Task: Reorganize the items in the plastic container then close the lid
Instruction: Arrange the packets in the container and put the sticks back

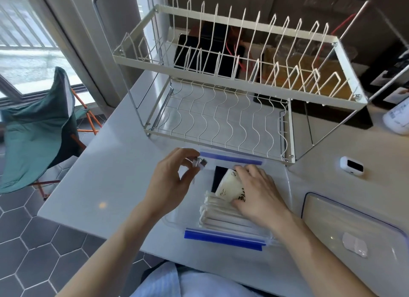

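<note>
**Plastic container: items being arranged, lid off**

Head view. The plastic container (223, 228) sits open on the tabletop (106, 186), directly in front of the person and just in front of the dish rack (221, 97). Blue clips run along its near and far edges. Its lid (354, 230) lies flat on the tabletop to the right, apart from the container, with a small clear packet (355, 244) resting on it.

Inside the container, a bundle of white wrapped straws (221, 217) lies along the bottom. A black card (220, 177) lies beyond it.

The right hand (259, 194) is closed around a paper cup (230, 186), which is tilted on its side above the straws and the black card. The left hand (168, 181) is over the far left corner of the container, pinching small clear items (199, 162) between thumb and fingertips; what they are cannot be told.

Risks from this position:

- The cup, if laid too high or across the straws, may stand above the rim and stop the lid from seating.
- The small items are held only by the fingertips; a loosened pinch could drop them outside the container wall.
- The packet on the lid will slide off if the lid is lifted without clearing it first.
- Straw ends lying against the near edge could be caught under the lid.
</note>
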